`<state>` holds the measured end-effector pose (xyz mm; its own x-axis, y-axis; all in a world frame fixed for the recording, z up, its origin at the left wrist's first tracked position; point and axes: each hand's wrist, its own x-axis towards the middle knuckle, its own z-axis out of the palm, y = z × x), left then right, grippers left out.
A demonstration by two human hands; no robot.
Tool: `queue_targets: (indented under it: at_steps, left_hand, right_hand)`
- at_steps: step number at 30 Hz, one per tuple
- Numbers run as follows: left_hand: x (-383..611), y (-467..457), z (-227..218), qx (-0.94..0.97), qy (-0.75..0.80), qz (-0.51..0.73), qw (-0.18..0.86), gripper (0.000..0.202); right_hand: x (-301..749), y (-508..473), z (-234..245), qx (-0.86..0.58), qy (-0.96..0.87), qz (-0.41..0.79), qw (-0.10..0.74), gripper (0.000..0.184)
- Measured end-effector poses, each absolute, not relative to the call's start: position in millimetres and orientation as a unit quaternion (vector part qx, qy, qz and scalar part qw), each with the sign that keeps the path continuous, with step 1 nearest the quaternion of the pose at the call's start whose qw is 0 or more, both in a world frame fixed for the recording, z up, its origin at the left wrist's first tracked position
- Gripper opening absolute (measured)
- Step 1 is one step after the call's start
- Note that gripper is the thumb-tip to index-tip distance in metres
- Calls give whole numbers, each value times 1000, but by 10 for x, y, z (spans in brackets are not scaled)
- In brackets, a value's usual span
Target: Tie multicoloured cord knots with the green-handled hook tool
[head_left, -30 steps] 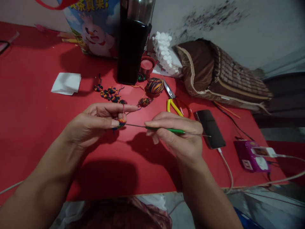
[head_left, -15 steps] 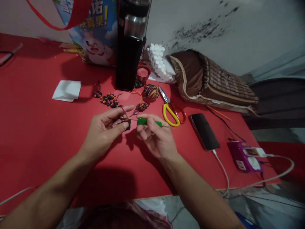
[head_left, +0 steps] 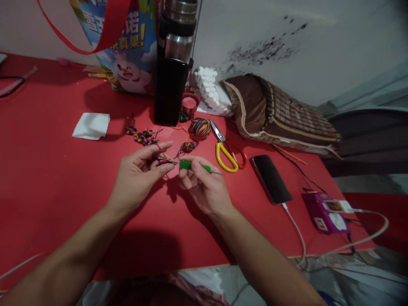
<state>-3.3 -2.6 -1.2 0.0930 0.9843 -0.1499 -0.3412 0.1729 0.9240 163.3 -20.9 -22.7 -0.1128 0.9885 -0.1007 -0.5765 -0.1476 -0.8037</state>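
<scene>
My left hand [head_left: 140, 170] pinches a small piece of crochet work [head_left: 165, 160] between thumb and fingers, and a strand of yarn runs over its raised index finger. Most of the piece is hidden behind the fingers. A crochet hook [head_left: 185, 164] with a green handle is gripped by my right hand [head_left: 204, 180], its metal tip at the crochet piece. Just beyond the hands lie several small multicoloured crocheted pieces [head_left: 140, 137], a small tangle of yarn [head_left: 188, 147] and a multicoloured ball of yarn [head_left: 200, 127].
Scissors [head_left: 227, 157] with yellow and red handles lie right of the yarn. Further right are a phone [head_left: 270, 178] on a cable and a purple box [head_left: 323, 212]. A black phone [head_left: 171, 91] stands against a metal flask [head_left: 180, 42]. White folded paper [head_left: 92, 126] lies left; a brown cushion [head_left: 283, 112] behind.
The hook and my right hand have shifted slightly left, closer to my left hand. The crochet piece is turned and shows less below the thumb. The whole view has tilted a little.
</scene>
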Motion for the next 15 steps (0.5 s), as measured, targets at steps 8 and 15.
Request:
queue_targets:
  at_steps: [8, 15]
  left_hand:
    - [4, -43, -4, 403, 491, 524, 567, 56]
    - [107, -131, -39, 385, 466, 551, 576, 57]
  right_hand:
    - [1620, -252, -280, -365, -389, 603, 592, 20]
    - [1503, -420, -312, -437, -604, 324, 582, 26]
